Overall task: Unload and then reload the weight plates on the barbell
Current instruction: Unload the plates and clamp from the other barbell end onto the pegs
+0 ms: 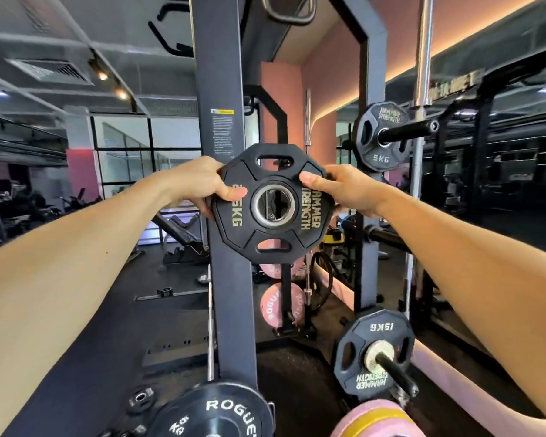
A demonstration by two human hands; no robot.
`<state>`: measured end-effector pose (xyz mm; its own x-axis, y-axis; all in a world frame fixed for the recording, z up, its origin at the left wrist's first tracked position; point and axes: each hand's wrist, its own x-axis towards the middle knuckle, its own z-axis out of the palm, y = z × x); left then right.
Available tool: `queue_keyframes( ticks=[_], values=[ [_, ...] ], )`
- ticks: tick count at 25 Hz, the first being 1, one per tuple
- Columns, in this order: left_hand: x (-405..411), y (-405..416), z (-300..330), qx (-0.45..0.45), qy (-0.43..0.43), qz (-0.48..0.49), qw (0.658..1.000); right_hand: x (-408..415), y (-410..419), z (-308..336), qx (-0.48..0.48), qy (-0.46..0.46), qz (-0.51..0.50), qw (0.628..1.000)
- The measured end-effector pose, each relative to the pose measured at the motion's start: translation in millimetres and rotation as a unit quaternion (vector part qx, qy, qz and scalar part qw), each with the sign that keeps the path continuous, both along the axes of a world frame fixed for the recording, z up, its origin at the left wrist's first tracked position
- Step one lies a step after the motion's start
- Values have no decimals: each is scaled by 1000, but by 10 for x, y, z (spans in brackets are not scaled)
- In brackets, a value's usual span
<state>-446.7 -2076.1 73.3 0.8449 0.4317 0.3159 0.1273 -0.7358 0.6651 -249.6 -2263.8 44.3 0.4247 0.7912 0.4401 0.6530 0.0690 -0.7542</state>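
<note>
Both hands, left (199, 184) and right (344, 187), gripping plate (271, 228) by its rim, held upright. Best kept square, bore lined up with peg (407, 129) before sliding on.

Black plate (271, 203) (gold lettering, silver hub).

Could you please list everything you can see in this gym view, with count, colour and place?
held weight plate: one, black, centre, raised before the rack upright
rack upright: one, dark grey, centre
5KG plate: one, black, on a peg, upper right
15KG plate: one, black, on a bar, lower right
Rogue plate: one, black, bottom centre
pink plates: at least two, behind the upright, low
small plate: one, black, floor, lower left
left hand: grips the held plate's left edge
right hand: grips its right edge
</note>
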Motion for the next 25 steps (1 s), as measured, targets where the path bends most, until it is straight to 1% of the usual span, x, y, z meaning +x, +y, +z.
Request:
queue_keyframes(
  ticks=[4,14,20,25],
  values=[
    [335,-398,56,4,-9,-13,1000,283,-468,47,1,-23,-24,999],
    [1887,-1324,199,-17,-13,-63,998,1619,-1655,326,-11,-42,-62,997],
    [2794,-1629,245,-13,2,-86,996,2412,-2008,302,-17,-33,-94,995],
    [3500,-1647,251,-12,-3,-124,992,2941,-2096,297,-23,-28,-127,991]
  ],
)
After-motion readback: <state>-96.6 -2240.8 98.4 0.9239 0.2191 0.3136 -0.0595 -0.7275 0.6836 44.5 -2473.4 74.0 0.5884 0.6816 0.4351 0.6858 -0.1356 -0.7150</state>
